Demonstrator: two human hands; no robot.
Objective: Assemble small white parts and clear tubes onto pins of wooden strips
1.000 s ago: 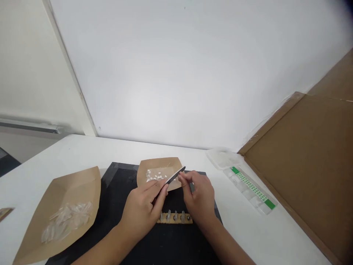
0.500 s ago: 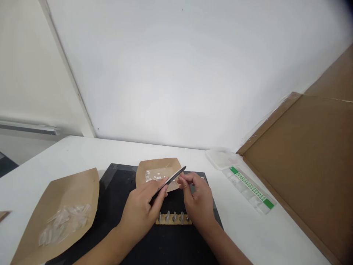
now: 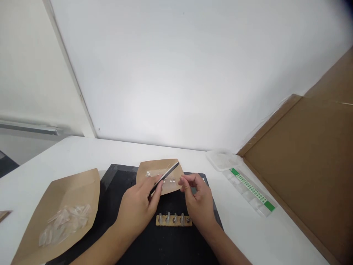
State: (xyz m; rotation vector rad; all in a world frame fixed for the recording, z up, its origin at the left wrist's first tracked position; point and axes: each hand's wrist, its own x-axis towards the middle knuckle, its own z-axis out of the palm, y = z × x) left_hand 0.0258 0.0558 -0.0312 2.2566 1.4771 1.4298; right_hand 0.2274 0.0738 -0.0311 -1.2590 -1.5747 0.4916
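My left hand point(image 3: 135, 206) grips a slim nail file point(image 3: 171, 170), dark on its side and pale along the top, tilted up to the right. Just right of its tip is my right hand point(image 3: 200, 198), thumb and forefinger pinched together; whatever lies between them is too small to make out. Behind the hands stands a brown paper tray point(image 3: 157, 165) holding small white pieces point(image 3: 172, 180), partly covered by my left hand and the file. Below, between my wrists, a yellowish strip-shaped stand point(image 3: 162, 223) carries several upright clear nail tips point(image 3: 182, 218).
At left, a larger brown paper tray point(image 3: 71, 184) holds a heap of clear nail tips point(image 3: 67, 222). A black mat point(image 3: 171, 246) lies under the work on a white table point(image 3: 264, 243). A clear compartment box point(image 3: 250, 191) with a green-and-white strip lies right, beside a brown cardboard panel point(image 3: 309, 165).
My left hand and the nail file have drawn back slightly to the left, widening the gap to my right fingers. More of the middle tray shows; my right hand has hardly moved.
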